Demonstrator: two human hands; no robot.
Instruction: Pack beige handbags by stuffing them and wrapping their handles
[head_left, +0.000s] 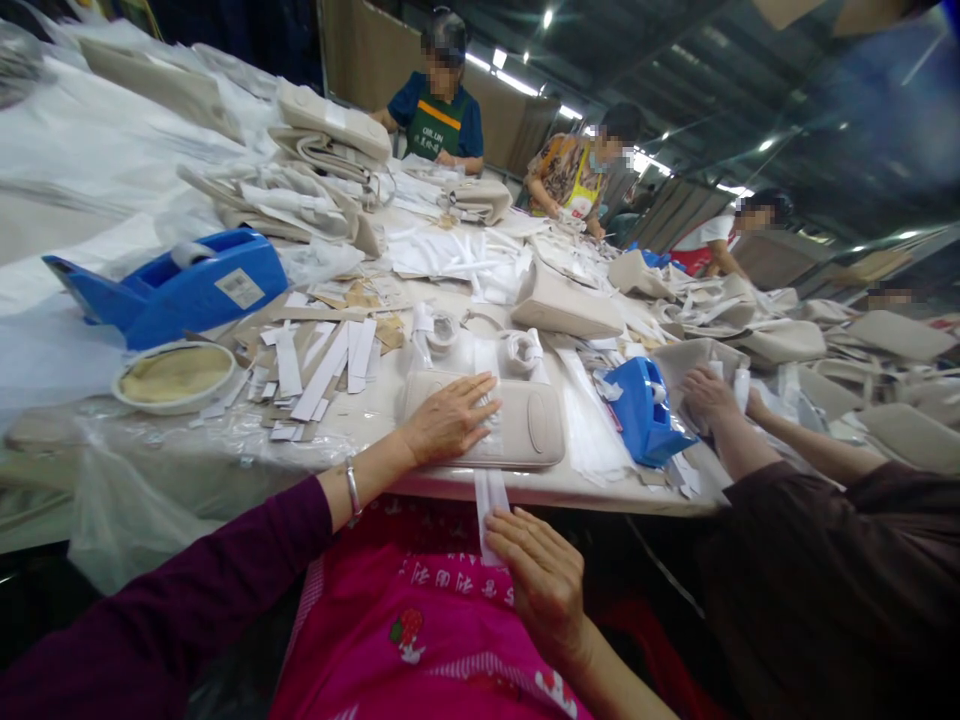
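Observation:
A beige bag [530, 425] with an oval patch lies near the table's front edge, its wrapped ends of strap [525, 350] behind it. My left hand [450, 415] rests flat on the bag's top, fingers stretched out over a white strip that runs across its middle. That white strip [491, 488] comes down over the front of the bag and past the table edge. Below the edge, my right hand [544, 580] grips the strip's lower end between thumb and fingers. The thumb is partly hidden.
Cut card strips [315, 365], a round dish [176, 378] and a blue tape dispenser [187, 285] lie to the left. Right of the bag stands another blue dispenser [646, 410], beside a co-worker's hands [709, 395]. Stacked bags [330, 130] and several people are farther back.

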